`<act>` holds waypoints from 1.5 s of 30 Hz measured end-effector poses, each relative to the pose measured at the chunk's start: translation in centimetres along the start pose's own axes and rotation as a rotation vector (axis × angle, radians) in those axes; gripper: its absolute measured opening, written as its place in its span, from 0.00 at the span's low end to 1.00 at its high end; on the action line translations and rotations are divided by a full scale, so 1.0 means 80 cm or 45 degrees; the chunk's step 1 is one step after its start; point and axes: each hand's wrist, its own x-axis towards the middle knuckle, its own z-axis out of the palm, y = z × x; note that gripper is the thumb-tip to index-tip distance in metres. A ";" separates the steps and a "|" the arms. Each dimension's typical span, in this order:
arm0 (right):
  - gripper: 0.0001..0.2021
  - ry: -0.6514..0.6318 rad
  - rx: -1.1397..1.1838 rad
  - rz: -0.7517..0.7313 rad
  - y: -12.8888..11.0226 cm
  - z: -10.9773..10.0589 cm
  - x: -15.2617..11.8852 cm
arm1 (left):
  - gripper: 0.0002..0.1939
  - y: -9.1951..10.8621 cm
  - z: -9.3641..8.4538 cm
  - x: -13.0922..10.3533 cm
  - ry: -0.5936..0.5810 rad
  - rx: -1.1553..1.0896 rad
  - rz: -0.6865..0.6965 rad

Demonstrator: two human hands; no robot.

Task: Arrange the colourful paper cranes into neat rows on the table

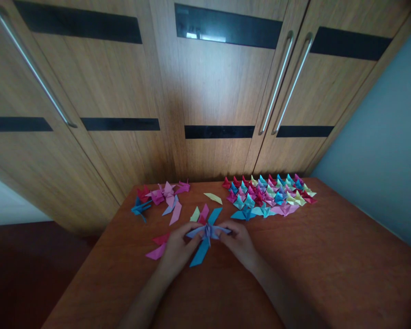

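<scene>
A lavender origami crane (pixel 208 231) is held between my two hands near the middle of the table. My left hand (pixel 180 244) pinches its left wing, and my right hand (pixel 238 242) pinches the right wing. Blue folded paper pieces (pixel 200 254) lie under and around the crane, one toward me and one beyond it. Just past my left fingers are a pale yellow folded piece (pixel 195 214) and a pink one (pixel 204 213). Left of my left hand lie a magenta folded piece (pixel 156 252) and a red one, partly covered by the hand.
Rows of many-coloured paper cranes (pixel 260 194) stand at the back right of the wooden table (pixel 294 265). Several pink, red and blue cranes (pixel 162 194) are grouped at the back left. A yellow folded strip (pixel 213 198) lies between. Wooden cabinet doors (pixel 219 87) rise behind the table.
</scene>
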 end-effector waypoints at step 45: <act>0.11 0.036 1.207 0.519 0.004 -0.010 0.006 | 0.09 -0.007 0.010 -0.007 -0.182 -1.148 -0.530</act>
